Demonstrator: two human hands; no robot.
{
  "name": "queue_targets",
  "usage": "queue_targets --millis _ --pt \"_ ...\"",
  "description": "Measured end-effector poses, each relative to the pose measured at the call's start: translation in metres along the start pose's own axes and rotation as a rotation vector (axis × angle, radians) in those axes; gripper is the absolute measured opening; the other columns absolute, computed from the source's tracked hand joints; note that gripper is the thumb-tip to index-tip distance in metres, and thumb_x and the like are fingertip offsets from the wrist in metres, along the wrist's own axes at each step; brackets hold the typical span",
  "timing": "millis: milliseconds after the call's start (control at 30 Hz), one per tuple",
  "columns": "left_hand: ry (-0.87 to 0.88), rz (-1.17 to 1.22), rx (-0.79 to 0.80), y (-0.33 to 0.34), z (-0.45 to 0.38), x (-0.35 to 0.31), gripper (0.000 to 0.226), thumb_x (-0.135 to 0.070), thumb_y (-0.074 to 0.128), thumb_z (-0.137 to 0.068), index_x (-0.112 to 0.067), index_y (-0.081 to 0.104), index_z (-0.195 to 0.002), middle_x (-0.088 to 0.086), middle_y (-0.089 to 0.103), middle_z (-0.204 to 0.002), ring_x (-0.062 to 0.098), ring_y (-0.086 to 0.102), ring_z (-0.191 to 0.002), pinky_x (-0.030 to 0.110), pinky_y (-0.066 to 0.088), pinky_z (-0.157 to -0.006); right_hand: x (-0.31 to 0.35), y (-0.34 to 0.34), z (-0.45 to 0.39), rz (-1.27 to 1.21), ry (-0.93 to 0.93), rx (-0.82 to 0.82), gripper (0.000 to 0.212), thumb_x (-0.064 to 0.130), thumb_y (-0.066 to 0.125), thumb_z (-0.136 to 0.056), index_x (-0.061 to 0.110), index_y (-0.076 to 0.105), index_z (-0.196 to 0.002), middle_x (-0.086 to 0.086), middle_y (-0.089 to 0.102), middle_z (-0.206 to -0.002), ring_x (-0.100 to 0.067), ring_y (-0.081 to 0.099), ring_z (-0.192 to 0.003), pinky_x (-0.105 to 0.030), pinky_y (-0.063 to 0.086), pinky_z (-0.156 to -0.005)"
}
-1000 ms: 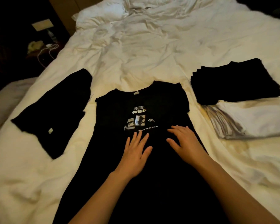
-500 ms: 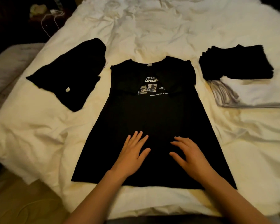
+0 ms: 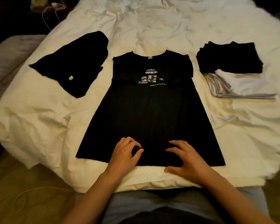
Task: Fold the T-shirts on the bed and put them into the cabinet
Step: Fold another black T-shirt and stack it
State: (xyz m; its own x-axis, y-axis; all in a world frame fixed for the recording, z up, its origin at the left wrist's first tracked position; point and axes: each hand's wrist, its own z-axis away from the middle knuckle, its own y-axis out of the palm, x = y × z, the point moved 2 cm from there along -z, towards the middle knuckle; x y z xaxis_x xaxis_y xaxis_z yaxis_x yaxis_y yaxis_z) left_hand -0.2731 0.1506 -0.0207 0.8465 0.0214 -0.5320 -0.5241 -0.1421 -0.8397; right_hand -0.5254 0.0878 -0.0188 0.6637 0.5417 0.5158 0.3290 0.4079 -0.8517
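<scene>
Lying flat in the middle of the frame on the white bed (image 3: 152,29), the black T-shirt (image 3: 145,113) has its sleeves folded inward over the white print, and both hands are at its bottom hem near the lower edge. The left hand (image 3: 124,153) rests on the cloth with fingers curled, while the right hand (image 3: 187,159) lies spread, fingers on the hem. A loose black shirt (image 3: 78,62) is at the left, a folded stack (image 3: 233,68) at the right.
</scene>
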Motion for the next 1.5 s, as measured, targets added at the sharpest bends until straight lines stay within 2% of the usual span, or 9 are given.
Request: queue_targets --millis 167,367,433,600,700,900,1067,1333,1500 --pt "0.047 0.001 0.068 -0.002 0.013 0.005 0.047 -0.065 0.057 -0.081 -0.028 0.071 -0.106 -0.016 0.056 -0.102 0.003 0.047 -0.101 0.022 0.039 -0.09 -0.005 0.006 0.003 0.018 -0.009 0.087 0.066 0.07 0.057 -0.077 0.047 0.048 -0.138 0.02 0.018 -0.158 -0.009 0.005 -0.148 -0.035 0.01 -0.122" --pt "0.04 -0.075 0.157 -0.008 0.016 0.002 0.072 -0.079 0.051 -0.064 -0.034 0.069 -0.118 -0.02 0.055 -0.114 0.001 0.039 -0.114 0.02 0.022 -0.093 -0.004 0.014 -0.004 0.113 -0.086 -0.028 0.031 0.047 0.063 -0.087 0.032 0.069 -0.113 0.004 0.056 -0.139 -0.019 0.048 -0.131 -0.043 0.041 -0.111" --pt "0.047 -0.088 0.158 -0.008 0.017 0.001 0.067 -0.073 0.059 -0.069 -0.034 0.068 -0.122 -0.02 0.054 -0.114 0.001 0.039 -0.114 0.02 0.023 -0.094 -0.004 0.012 -0.004 0.12 -0.104 -0.054 0.035 0.051 0.055 -0.086 0.029 0.071 -0.108 0.004 0.061 -0.129 -0.017 0.054 -0.122 -0.042 0.049 -0.102" --pt "0.066 -0.018 0.16 -0.011 0.023 0.003 0.036 -0.044 0.075 -0.075 -0.032 0.075 -0.109 -0.02 0.056 -0.108 -0.003 0.044 -0.106 0.023 0.042 -0.097 -0.008 0.015 -0.004 0.152 -0.059 0.023 0.062 0.065 0.052 -0.076 0.032 0.062 -0.128 0.009 0.051 -0.138 -0.013 0.043 -0.132 -0.029 0.028 -0.113" --pt "0.051 -0.008 0.177 -0.013 0.023 0.001 0.041 -0.039 0.075 -0.077 -0.033 0.072 -0.118 -0.021 0.055 -0.108 -0.004 0.044 -0.108 0.008 0.034 -0.095 -0.008 0.018 -0.007 0.18 -0.083 -0.044 0.044 0.052 0.057 -0.077 0.027 0.07 -0.111 0.005 0.06 -0.123 -0.018 0.056 -0.119 -0.033 0.042 -0.103" --pt "0.037 -0.036 0.19 -0.012 0.023 0.004 0.044 -0.042 0.072 -0.081 -0.03 0.069 -0.123 -0.02 0.053 -0.109 -0.002 0.044 -0.109 0.014 0.036 -0.096 -0.008 0.014 -0.007 0.134 -0.113 -0.094 0.012 0.031 0.065 -0.085 0.026 0.071 -0.095 0.009 0.063 -0.106 -0.014 0.058 -0.104 -0.03 0.046 -0.092" --pt "0.09 -0.084 0.086 -0.01 0.024 0.009 0.029 -0.033 0.077 -0.079 -0.022 0.076 -0.106 -0.013 0.061 -0.099 0.005 0.051 -0.098 0.026 0.049 -0.084 -0.001 -0.003 -0.009 -0.081 0.029 -0.114 0.006 0.023 0.064 -0.09 0.026 0.064 -0.095 0.019 0.052 -0.092 -0.005 0.05 -0.092 -0.027 0.043 -0.086" --pt "0.059 -0.156 -0.173 -0.027 0.029 -0.001 0.021 -0.015 0.073 -0.075 -0.019 0.077 -0.095 -0.009 0.065 -0.089 0.012 0.057 -0.088 0.027 0.051 -0.072 0.016 -0.016 -0.008 0.084 0.042 -0.269 0.01 0.018 0.074 -0.082 0.02 0.067 -0.089 0.007 0.062 -0.088 -0.016 0.058 -0.086 -0.027 0.045 -0.062" --pt "-0.154 -0.026 -0.28 -0.033 0.035 0.004 0.023 -0.005 0.076 -0.082 -0.018 0.075 -0.102 -0.004 0.071 -0.098 0.015 0.066 -0.093 0.021 0.048 -0.079 0.026 -0.028 -0.006 -0.172 0.141 -0.299 0.006 0.015 0.062 -0.094 0.021 0.06 -0.096 0.007 0.057 -0.093 -0.008 0.056 -0.081 -0.024 0.045 -0.071"
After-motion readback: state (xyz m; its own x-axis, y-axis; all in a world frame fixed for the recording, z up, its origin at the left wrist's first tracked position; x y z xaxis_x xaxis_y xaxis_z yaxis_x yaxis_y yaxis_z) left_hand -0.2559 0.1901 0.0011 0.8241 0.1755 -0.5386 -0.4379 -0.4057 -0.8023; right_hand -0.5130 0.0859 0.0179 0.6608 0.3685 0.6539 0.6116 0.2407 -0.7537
